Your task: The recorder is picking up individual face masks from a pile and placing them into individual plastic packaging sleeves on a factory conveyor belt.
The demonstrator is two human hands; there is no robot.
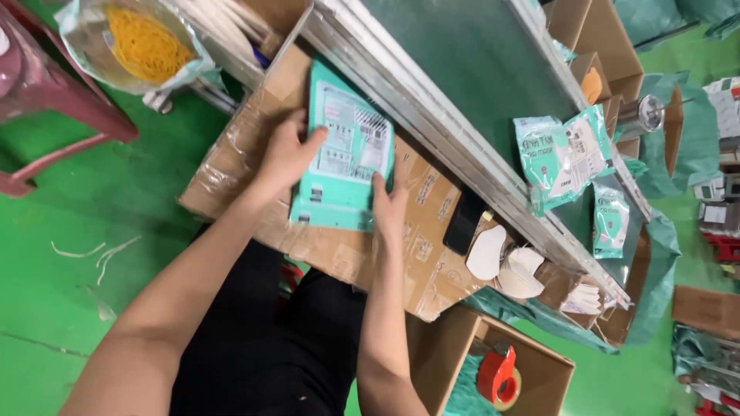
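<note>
- Teal packet (pixel 343 154) lies flat on the cardboard worktop (pixel 432 262), label side up, hard against the conveyor's metal rail (pixel 432 115).
- Long axis runs roughly parallel to the rail: far end toward the top of view, near end toward the person's lap. Printed label fills the far and middle part, plain teal band at the near end.
- Left hand (pixel 289 158): fingers spread flat on the packet's left edge, thumb on its face. Pressing or steadying, no closed grip.
- Right hand (pixel 389 208): at the packet's near right corner, fingers laid along the edge, thumb on top. Loose hold at most; whether the fingers curl under the edge cannot be told.
- Black phone (pixel 465 222) lies on the cardboard just right of the right hand, against the rail.
- White mask pieces (pixel 505 262) stacked further along, near the cardboard's end.
- More teal packets (pixel 563 158) sit on the green belt (pixel 478 62), well apart from the hands.
- Red tape dispenser (pixel 497 377) in an open box (pixel 539 370) below the worktop.
- Bag of yellow bands (pixel 146 42) upper left, partly cut off by the frame.
- Hidden or unclear: packet's underside, its left edge under the left hand, and what is inside it. Label print too blurred to make out. Lap hides the cardboard's near edge.
</note>
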